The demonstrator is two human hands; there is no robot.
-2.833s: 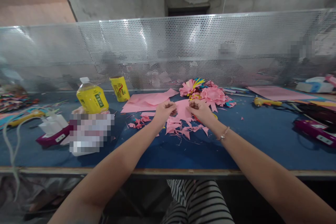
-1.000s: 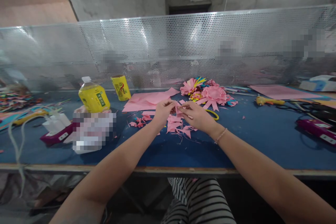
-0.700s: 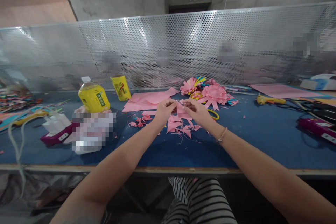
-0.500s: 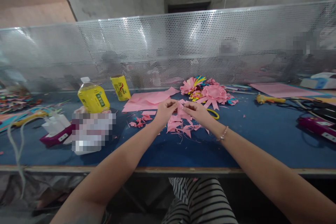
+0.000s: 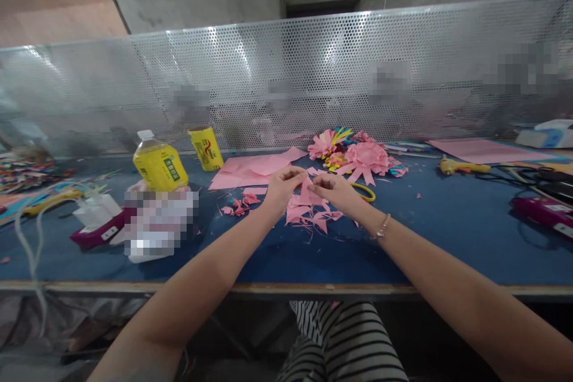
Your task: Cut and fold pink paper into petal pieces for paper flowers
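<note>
Both hands meet over the middle of the blue table (image 5: 268,256). My left hand (image 5: 282,186) and my right hand (image 5: 338,190) each pinch a small folded piece of pink paper (image 5: 308,193) held between them, just above the tabletop. Under and around it lie several pink paper scraps (image 5: 308,216). A yellow loop, apparently a scissors handle (image 5: 366,192), lies right behind my right hand. Larger pink paper sheets (image 5: 253,170) lie flat beyond my left hand.
Finished paper flowers (image 5: 358,155) are piled at the back centre. A yellow drink bottle (image 5: 157,166) and a yellow can (image 5: 206,148) stand at the left. A yellow glue gun (image 5: 461,167) and purple boxes (image 5: 544,212) are at the right. A perforated metal screen (image 5: 286,83) closes the far edge.
The pink piece was a wider sheet held at its top corners; it is now folded smaller and pointed. My hands have drawn closer together.
</note>
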